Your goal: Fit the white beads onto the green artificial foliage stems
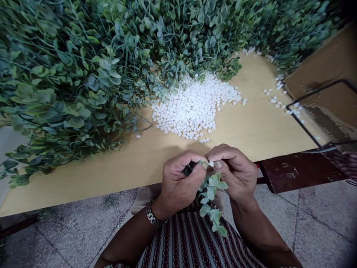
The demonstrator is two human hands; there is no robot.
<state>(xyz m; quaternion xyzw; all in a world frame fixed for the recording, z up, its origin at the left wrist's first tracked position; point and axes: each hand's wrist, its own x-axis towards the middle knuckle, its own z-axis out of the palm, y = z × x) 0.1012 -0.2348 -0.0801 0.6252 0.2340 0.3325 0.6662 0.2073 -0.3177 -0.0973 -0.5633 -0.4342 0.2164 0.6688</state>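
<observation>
My left hand [182,180], with a metal watch at the wrist, pinches the stem of a small green leafy sprig [211,192] near the table's front edge. The sprig's leaves hang down between my hands. At the stem's tip is a small white bead [211,163], held between the thumb and forefinger of my right hand [237,171]. The fingertips of both hands almost meet there. Just beyond my hands a pile of white beads [192,108] lies on the pale wooden table [111,175].
Thick green artificial foliage [83,67] covers the table's back and left side. Loose beads [275,99] lie scattered at the right. A cardboard box [329,70] and a dark metal frame [305,128] stand at the right edge, above a dark red surface [301,171].
</observation>
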